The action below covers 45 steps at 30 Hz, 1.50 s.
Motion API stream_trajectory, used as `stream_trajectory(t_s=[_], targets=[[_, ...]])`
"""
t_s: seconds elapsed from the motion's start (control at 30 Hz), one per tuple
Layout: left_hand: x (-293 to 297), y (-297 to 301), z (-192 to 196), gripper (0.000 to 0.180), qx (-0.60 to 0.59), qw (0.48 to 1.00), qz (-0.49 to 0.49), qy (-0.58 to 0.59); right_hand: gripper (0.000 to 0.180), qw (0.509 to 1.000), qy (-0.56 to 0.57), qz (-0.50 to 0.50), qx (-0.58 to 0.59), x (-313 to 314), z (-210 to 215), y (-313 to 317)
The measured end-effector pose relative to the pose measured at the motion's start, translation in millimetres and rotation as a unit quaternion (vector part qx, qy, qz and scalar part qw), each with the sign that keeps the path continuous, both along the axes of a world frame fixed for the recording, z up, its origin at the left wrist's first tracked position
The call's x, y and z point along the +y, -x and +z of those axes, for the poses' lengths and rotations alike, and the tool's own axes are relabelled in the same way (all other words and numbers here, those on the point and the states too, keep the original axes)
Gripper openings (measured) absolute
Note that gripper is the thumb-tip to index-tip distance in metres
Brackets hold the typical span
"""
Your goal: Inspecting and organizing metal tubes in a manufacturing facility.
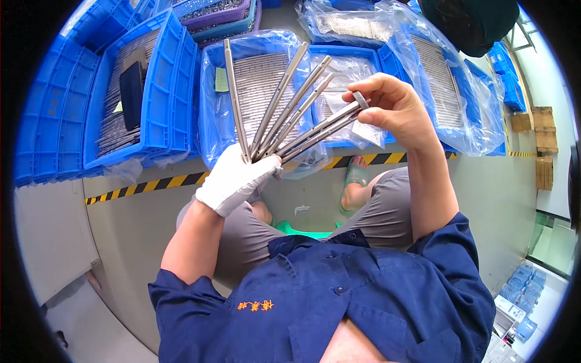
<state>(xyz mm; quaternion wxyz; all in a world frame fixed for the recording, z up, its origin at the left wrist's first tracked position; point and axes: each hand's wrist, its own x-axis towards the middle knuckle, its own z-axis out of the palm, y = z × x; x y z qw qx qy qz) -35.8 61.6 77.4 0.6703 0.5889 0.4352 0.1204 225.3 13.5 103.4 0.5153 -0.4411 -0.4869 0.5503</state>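
A fan of long metal rods (284,109) is gripped at its base by the gloved left hand (235,178); the bare right hand (387,103) pinches the outermost rod tips. Below lies a grey floor (139,224) crossed by yellow-black striped tape (151,184). Beyond it, blue crates (172,91) with plastic liners (212,109) hold more rods, packed edge to edge.
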Motion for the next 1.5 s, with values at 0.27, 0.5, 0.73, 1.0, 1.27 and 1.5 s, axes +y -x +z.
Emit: stream_trajectory(t_s=[0.27,0.5,0.73,1.0,1.27,1.5], targets=[[-6,1,1,0.021,-0.06,0.996,-0.048,0.047,0.029,0.998,0.052,-0.028,0.018,11,-12,-17],[-6,-4,8,0.023,-0.052,0.995,-0.067,0.06,0.033,0.995,0.032,0.043,0.089,8,-16,-18],[-8,-3,9,0.023,-0.057,0.994,-0.079,0.047,0.027,0.997,0.03,0.069,0.017,8,-15,-7],[-10,-2,9,0.022,-0.018,0.994,-0.105,0.032,0.028,0.997,-0.058,0.001,0.059,10,-11,-20],[-6,-5,2,0.023,0.02,0.99,-0.142,0.014,0.03,0.997,-0.033,0.032,-0.068,4,4,-20],[-7,-7,2,0.023,0.005,0.991,-0.133,0.032,0.032,0.999,-0.029,0.012,0.009,3,-2,-19]])
